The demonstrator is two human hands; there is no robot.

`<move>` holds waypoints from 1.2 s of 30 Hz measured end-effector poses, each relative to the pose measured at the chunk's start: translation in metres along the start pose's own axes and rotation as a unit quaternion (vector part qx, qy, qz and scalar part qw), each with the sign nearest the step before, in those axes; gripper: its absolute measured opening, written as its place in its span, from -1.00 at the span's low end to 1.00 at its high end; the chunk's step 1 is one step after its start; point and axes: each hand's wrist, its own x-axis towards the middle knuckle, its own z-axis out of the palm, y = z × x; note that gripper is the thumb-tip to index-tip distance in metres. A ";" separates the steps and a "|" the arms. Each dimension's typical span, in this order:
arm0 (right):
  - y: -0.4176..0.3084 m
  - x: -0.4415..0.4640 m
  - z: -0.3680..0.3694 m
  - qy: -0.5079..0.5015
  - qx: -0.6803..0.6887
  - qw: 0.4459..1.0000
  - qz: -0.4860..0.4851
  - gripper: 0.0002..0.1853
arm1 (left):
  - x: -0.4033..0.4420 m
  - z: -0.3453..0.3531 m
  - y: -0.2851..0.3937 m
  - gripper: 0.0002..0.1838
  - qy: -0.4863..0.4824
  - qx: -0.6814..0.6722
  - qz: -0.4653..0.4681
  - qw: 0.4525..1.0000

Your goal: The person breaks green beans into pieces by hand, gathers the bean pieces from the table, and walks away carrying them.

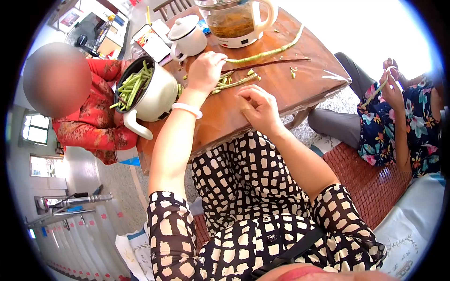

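Observation:
My left hand (205, 72), with a white bangle at its wrist, reaches over the wooden table (281, 93). Its fingertips are closed on one end of a long green bean (267, 56) that curves toward the far right corner. Below it lies a dark, reddish-brown long bean (281, 62). More green beans (239, 82) and small broken bits rest just right of my left wrist. My right hand (261, 110) is near the close table edge, fingers curled together; whatever they might hold is hidden. Left of my left forearm, a white pot (157, 96) holds cut green bean pieces (133, 89).
A glass kettle (232, 21) with brown liquid, a lidded white mug (187, 38) and a phone (151, 43) stand or lie at the far side. One person in red (101, 93) sits left; another in floral clothing (398, 110) sits right, holding a bean.

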 end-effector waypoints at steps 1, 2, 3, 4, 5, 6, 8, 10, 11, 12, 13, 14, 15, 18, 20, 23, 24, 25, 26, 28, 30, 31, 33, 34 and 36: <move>-0.001 0.000 0.000 0.004 0.005 1.000 -0.002 -0.92 | 0.004 -0.003 0.005 -0.87 0.011 -0.029 -0.016 0.999; -0.002 0.001 0.000 0.007 0.011 1.000 -0.003 -0.91 | 0.008 -0.006 0.010 -0.87 0.021 -0.057 -0.034 0.998; -0.002 -0.001 0.000 0.008 0.016 1.000 -0.004 -0.91 | 0.014 -0.009 0.015 -0.86 0.046 -0.098 -0.027 0.994; -0.001 -0.001 0.000 0.007 0.017 1.000 0.000 -0.91 | 0.021 -0.011 0.022 -0.86 0.089 -0.151 -0.015 0.984; -0.001 -0.001 0.000 0.005 0.018 1.000 0.001 -0.91 | 0.027 -0.015 0.034 -0.87 0.102 -0.217 -0.062 0.969; -0.001 -0.001 -0.001 0.003 0.019 1.000 0.002 -0.90 | 0.032 -0.023 0.049 -0.86 0.114 -0.281 -0.107 0.947; -0.002 -0.002 -0.002 0.002 0.018 1.000 0.006 -0.91 | 0.042 -0.037 0.074 -0.86 0.137 -0.412 -0.115 0.894; 0.001 -0.004 -0.003 0.017 0.040 0.999 0.008 -0.92 | 0.046 -0.056 0.094 -0.85 0.148 -0.491 -0.110 0.851; 0.005 -0.006 -0.002 0.031 0.064 0.997 0.007 -0.93 | 0.044 -0.067 0.104 -0.84 0.148 -0.508 -0.102 0.842; 0.005 -0.006 -0.003 0.045 0.089 0.995 0.006 -0.93 | 0.041 -0.076 0.112 -0.84 0.149 -0.523 -0.095 0.834; -0.010 -0.008 -0.009 0.097 0.030 0.994 -0.046 -0.94 | 0.035 -0.082 0.115 -0.82 0.155 -0.525 -0.069 0.834; -0.023 -0.011 -0.018 0.138 -0.025 0.981 -0.137 -0.93 | 0.029 -0.090 0.120 -0.83 0.154 -0.533 -0.047 0.831; -0.040 -0.016 -0.029 0.156 -0.038 0.967 -0.200 -0.93 | 0.020 -0.099 0.122 -0.84 0.127 -0.513 -0.019 0.849; -0.099 -0.031 -0.068 0.161 -0.049 0.916 -0.365 -0.88 | -0.011 -0.127 0.131 -0.86 0.030 -0.436 0.091 0.895; -0.133 -0.035 -0.080 0.171 -0.091 0.893 -0.405 -0.82 | -0.022 -0.144 0.146 -0.86 -0.048 -0.353 0.171 0.918; -0.154 -0.034 -0.086 0.064 -0.186 0.923 -0.331 -0.82 | -0.047 -0.142 0.160 -0.82 -0.069 -0.301 0.203 0.929; -0.156 -0.040 -0.085 -0.001 -0.175 0.948 -0.267 -0.82 | -0.054 -0.141 0.164 -0.83 -0.058 -0.265 0.216 0.938; -0.154 -0.050 -0.083 -0.062 -0.144 0.973 -0.168 -0.85 | -0.061 -0.141 0.165 -0.79 -0.052 -0.243 0.230 0.941; -0.149 -0.056 -0.079 -0.092 -0.115 0.981 -0.125 -0.86 | -0.068 -0.142 0.166 -0.80 -0.058 -0.230 0.219 0.947; -0.142 -0.065 -0.072 -0.094 -0.121 0.978 -0.143 -0.85 | -0.084 -0.141 0.167 -0.80 -0.053 -0.207 0.191 0.958; -0.144 -0.077 -0.066 -0.116 -0.071 0.988 -0.070 -0.87 | -0.099 -0.141 0.171 -0.81 -0.049 -0.204 0.159 0.965; -0.139 -0.083 -0.064 -0.117 -0.072 0.988 -0.069 -0.88 | -0.106 -0.141 0.172 -0.82 -0.050 -0.203 0.144 0.967; -0.132 -0.091 -0.058 -0.113 -0.090 0.987 -0.072 -0.91 | -0.118 -0.136 0.170 -0.84 -0.047 -0.187 0.129 0.973; -0.131 -0.094 -0.055 -0.112 -0.088 0.987 -0.078 -0.91 | -0.123 -0.133 0.169 -0.84 -0.045 -0.180 0.122 0.975; -0.128 -0.098 -0.049 -0.111 -0.088 0.986 -0.090 -0.91 | -0.129 -0.129 0.166 -0.84 -0.029 -0.193 0.118 0.974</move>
